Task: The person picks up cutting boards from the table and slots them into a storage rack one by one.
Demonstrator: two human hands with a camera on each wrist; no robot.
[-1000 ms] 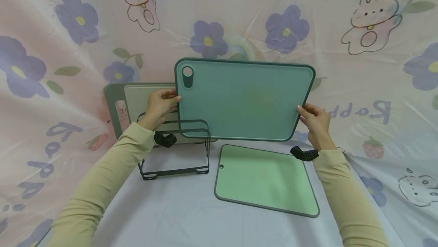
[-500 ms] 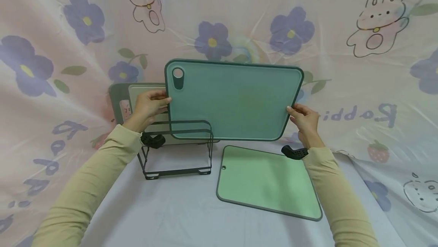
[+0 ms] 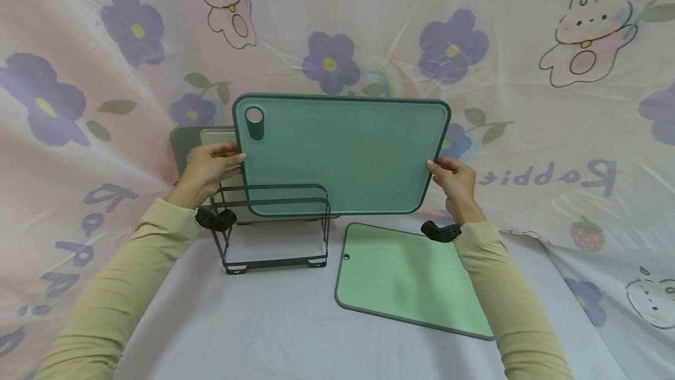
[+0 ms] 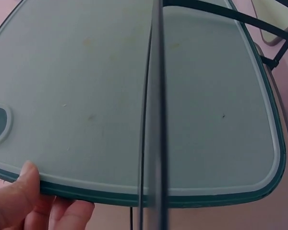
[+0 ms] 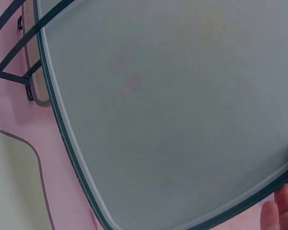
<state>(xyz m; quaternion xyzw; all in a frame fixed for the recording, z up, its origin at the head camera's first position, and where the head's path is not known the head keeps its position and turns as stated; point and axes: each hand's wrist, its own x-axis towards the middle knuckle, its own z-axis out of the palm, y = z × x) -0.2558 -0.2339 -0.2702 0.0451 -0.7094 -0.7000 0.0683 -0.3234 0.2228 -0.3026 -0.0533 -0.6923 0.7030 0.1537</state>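
At far left we see a grey board (image 3: 186, 141); just right, our left hand (image 3: 203, 171) pinches the left edge of the teal board (image 3: 343, 154), which we hold upright behind the rack's (image 3: 276, 263) near bars. Rightward, a green board (image 3: 403, 277) lies flat, nearer us; our right hand (image 3: 456, 185) pinches the teal board's right edge.

Left hand (image 3: 207, 170): gripping in a pinch. Right hand (image 3: 456, 185): likewise, well apart from left hand. Both arms (image 3: 123, 286) outstretched.

A dark-rimmed teal board (image 3: 343, 154) with a corner hole is held upright, lower left behind a black rack (image 3: 279, 263).
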